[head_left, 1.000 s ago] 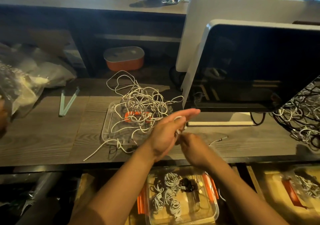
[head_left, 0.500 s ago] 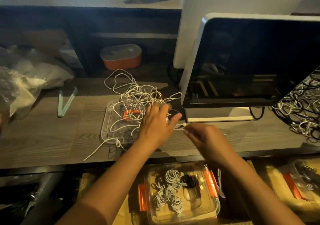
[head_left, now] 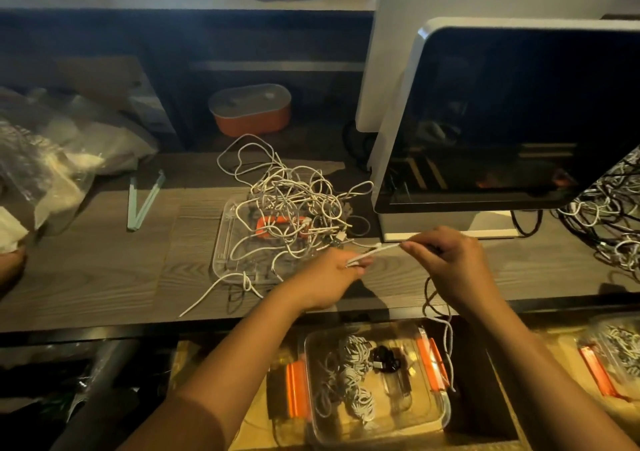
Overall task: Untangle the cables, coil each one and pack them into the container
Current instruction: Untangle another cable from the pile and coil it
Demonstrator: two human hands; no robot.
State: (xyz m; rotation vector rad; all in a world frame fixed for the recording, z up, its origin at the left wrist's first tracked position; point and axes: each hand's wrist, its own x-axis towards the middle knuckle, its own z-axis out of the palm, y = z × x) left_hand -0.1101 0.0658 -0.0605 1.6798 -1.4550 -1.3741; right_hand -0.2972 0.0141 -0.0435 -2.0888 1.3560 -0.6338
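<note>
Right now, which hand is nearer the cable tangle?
Left. The left hand is beside the tangle, at its near-right edge; the right hand is farther right, before the monitor. Both pinch one cable.

A tangle of thin white cables (head_left: 294, 204) is heaped on a clear plastic tray (head_left: 221, 249) on the tabletop (head_left: 104, 270). One white cable strand (head_left: 377, 249) is pinched taut between the left hand (head_left: 332, 274) and right hand (head_left: 446, 260). Coiled white bundles (head_left: 346, 374) are laid in a clear orange-latched plastic container (head_left: 420, 412) below the tabletop's edge.

No legible text anywhere.
</note>
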